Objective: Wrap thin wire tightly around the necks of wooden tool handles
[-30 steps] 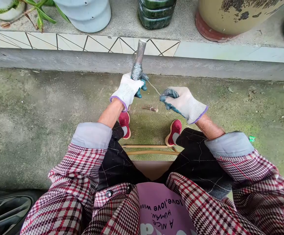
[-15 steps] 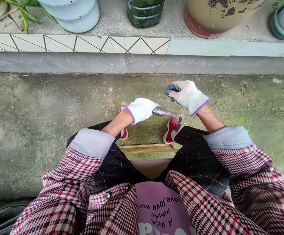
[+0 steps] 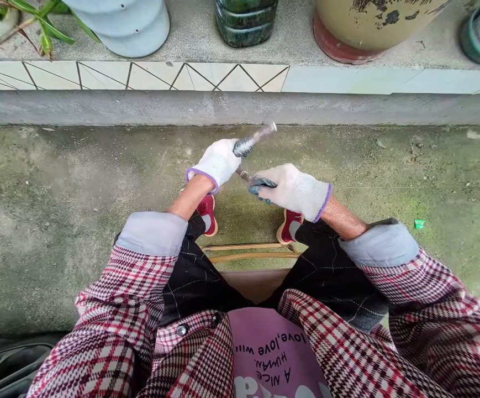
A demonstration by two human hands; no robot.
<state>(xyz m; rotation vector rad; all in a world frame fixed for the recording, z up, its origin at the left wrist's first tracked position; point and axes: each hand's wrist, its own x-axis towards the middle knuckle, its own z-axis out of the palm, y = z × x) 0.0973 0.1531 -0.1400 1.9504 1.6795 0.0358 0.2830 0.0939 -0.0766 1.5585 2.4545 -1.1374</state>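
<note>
Both my hands wear white knit gloves with blue palms and purple cuffs. My left hand [image 3: 216,162] is closed around a grey metal rod [image 3: 260,134] that has thin wire [image 3: 243,146] coiled tightly round it; the rod points up and to the right. My right hand [image 3: 291,188] is closed in a pinch just below the coil, close to the left hand. What it pinches is too thin to make out. I sit with my red shoes [image 3: 207,213] on the ground.
A mossy concrete floor [image 3: 78,182] lies in front, ending at a tiled step [image 3: 182,77]. On the step stand a white container [image 3: 127,25], a dark green bottle [image 3: 246,22] and a large yellowish pot [image 3: 372,25]. A small green scrap [image 3: 419,223] lies at the right.
The rod swung from upright to lying across toward the right, then up again to tilt up-right. My right hand moved from out at the right in toward the left hand.
</note>
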